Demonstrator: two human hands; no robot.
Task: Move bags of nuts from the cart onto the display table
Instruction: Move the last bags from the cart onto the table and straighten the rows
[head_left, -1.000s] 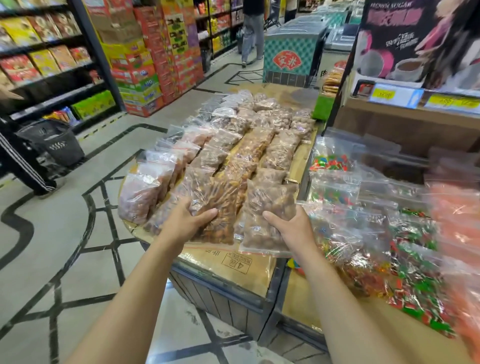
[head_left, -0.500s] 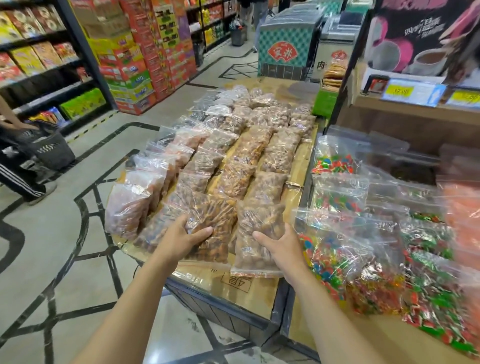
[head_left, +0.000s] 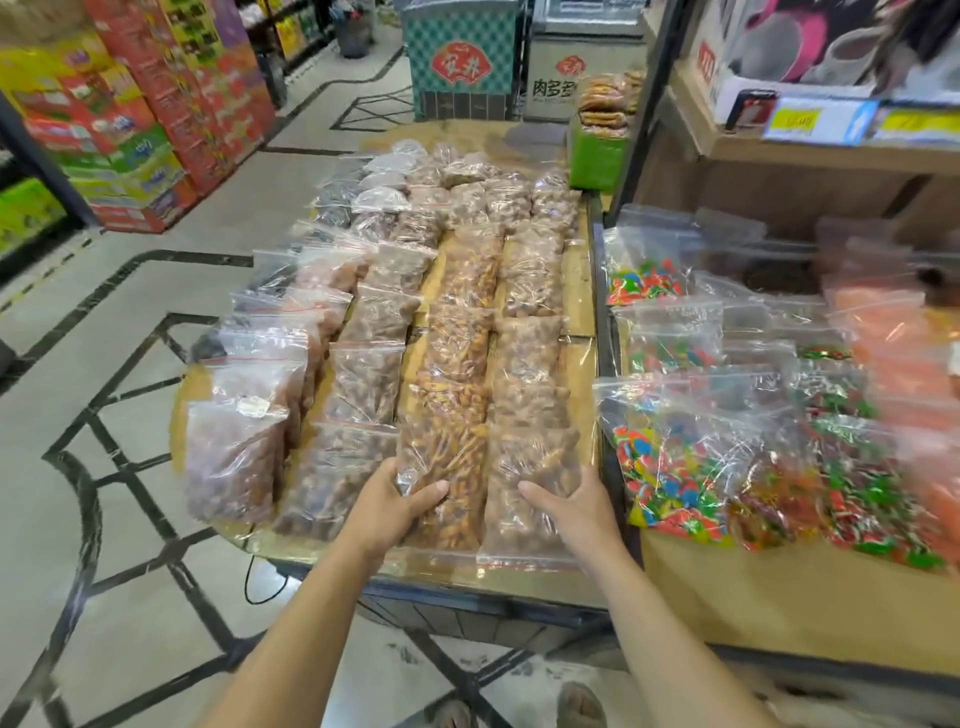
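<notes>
Head view: left hand (head_left: 387, 506) grips an orange-nut bag (head_left: 447, 467), right hand (head_left: 574, 506) a brown-nut bag (head_left: 530, 488), both lying at the table's (head_left: 582, 358) 6 o'clock edge

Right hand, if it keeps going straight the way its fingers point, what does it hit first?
The right hand points up and left across its own bag of nuts. Past that, probably the orange-brown bag under the left hand, though depth is unclear.

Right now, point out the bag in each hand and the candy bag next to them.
Left bag (head_left: 447, 462), head view, its middle.
Right bag (head_left: 530, 467), head view, upper middle.
Candy bag (head_left: 670, 467), head view, centre.
</notes>
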